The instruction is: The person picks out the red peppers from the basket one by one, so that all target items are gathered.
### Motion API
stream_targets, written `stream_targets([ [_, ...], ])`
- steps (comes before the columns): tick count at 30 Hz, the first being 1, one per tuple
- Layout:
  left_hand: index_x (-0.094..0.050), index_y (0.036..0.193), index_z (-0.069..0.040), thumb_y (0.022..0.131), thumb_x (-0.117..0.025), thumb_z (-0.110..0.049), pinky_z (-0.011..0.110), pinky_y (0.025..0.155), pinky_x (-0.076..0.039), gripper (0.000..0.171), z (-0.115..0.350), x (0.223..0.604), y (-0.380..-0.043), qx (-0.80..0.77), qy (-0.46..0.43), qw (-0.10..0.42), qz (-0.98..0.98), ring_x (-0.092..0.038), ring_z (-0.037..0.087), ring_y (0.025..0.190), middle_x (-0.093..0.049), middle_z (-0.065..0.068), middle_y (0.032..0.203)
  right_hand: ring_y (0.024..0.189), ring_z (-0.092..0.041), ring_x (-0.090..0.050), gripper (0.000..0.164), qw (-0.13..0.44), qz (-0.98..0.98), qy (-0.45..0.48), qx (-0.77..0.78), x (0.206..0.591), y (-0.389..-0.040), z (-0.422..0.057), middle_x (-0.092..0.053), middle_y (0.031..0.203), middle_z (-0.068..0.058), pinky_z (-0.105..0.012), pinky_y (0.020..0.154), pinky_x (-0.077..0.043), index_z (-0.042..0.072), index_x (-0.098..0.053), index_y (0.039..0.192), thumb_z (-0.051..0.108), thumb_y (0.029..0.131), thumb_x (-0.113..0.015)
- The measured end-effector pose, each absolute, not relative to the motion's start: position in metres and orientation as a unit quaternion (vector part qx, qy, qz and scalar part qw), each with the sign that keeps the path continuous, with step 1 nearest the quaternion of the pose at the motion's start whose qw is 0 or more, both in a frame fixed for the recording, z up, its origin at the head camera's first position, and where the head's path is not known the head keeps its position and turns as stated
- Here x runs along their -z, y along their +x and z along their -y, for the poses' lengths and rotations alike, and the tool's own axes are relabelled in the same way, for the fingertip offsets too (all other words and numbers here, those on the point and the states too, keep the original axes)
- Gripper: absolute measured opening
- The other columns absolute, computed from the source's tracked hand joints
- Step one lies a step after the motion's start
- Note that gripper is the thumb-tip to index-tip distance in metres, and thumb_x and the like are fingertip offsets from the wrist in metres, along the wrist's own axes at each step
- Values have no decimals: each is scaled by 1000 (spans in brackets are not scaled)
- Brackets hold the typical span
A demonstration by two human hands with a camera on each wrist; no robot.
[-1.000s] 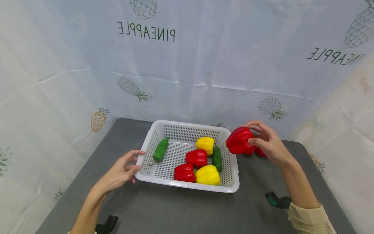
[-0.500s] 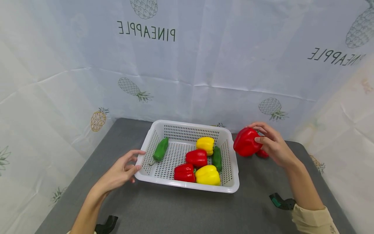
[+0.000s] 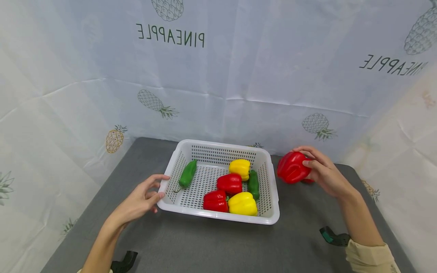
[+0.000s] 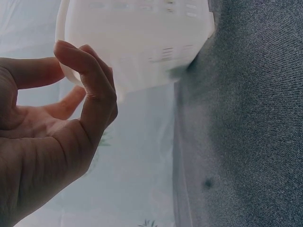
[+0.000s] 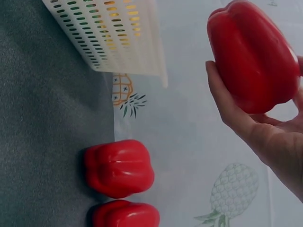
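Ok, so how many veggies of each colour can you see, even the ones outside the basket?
Red peppers: 5 (2 in the basket, 1 in the right hand, 2 on the table)
Yellow peppers: 2, in the basket
Green veggies: 2, in the basket
Total: 9

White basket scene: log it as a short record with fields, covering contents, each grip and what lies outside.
Container: white basket, on a grey table
Contents: two red peppers, two yellow peppers, one green pepper, one dark green cucumber-like vegetable
Left grip: holds the basket's left rim
Right grip: holds one red pepper, apart from the basket
Outside basket: two more red peppers, on the table
Backdrop: pineapple-print sheet
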State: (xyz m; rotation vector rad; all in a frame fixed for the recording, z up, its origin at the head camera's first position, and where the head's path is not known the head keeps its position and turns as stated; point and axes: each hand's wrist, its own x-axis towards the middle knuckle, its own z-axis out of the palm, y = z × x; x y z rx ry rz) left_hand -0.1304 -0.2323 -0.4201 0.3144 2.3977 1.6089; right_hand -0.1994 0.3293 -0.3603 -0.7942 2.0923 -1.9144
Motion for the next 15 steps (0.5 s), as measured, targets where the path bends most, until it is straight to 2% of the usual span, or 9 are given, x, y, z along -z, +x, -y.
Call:
stream_targets([
  [7,-41,158,-4,106,-62,-3,37,63,-60,56,232,420,-131,-550,106,117,-820,-69,25,76,-53,35,138,116,-12,-70,45,102,-696,-268,658,359,-198,-336,-63,145,3,-31,89,-66,13,-47,151,-5,111,-36],
  [12,-41,158,-3,105,-62,-3,36,62,-59,57,232,421,-130,-555,112,115,-816,-68,22,75,-55,35,138,108,-11,-70,54,77,-742,-240,621,357,-195,-343,-66,139,4,-30,81,-66,14,-46,152,-9,103,-50],
  [15,-40,159,-3,105,-62,-3,35,62,-59,58,231,422,-130,-560,116,115,-813,-67,19,73,-55,34,138,109,-12,-70,58,66,-761,-227,604,355,-193,-346,-66,138,4,-31,82,-66,14,-45,152,-10,100,-56],
])
